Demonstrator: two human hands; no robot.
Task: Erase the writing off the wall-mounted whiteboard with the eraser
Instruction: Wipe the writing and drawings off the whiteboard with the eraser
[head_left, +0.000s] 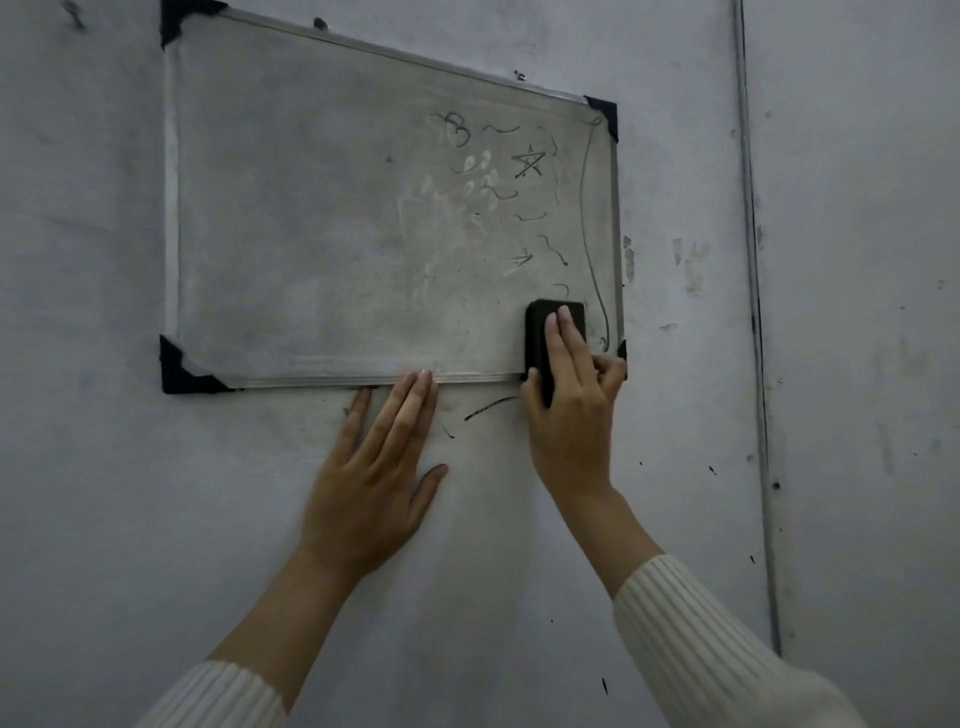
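Whiteboard: grey-smeared rectangular whiteboard (311, 234) in a thin metal frame, mounted on the wall and seen at a slant; black plastic corner caps (179, 371) at its corners.
Writing: dark marker writing in the right part of the whiteboard: a five-pointed star (529, 161) near the top right corner, short squiggles and a small arrow-like mark below it, and a long thin line (587, 208) running down just beside the right edge. The left and middle show grey smear and pale rubbed patches.
Eraser: dark block-shaped eraser (543, 332), set upright against the whiteboard at its bottom right corner, its lower end crossing the bottom edge of the frame.
Right hand: the right hand (571, 410) grips the eraser, two fingers laid straight up its back, thumb on its left side, the remaining fingers curled in at its right side, near the bottom right corner cap.
Left hand: the left hand (371, 483) lies flat on the wall just under the bottom edge of the whiteboard, fingers straight and close together, thumb spread to the right, holding nothing; the longest fingertips touch the frame.
Wall: pale grey painted wall (83, 493), scuffed and flecked with dark spots; a dark marker stroke (488, 405) sits just below the bottom edge, between the two hands; a thin vertical strip (753, 312) runs down well right of the whiteboard.
Sleeves: cream ribbed knit sleeves (701, 639), pushed back from both wrists.
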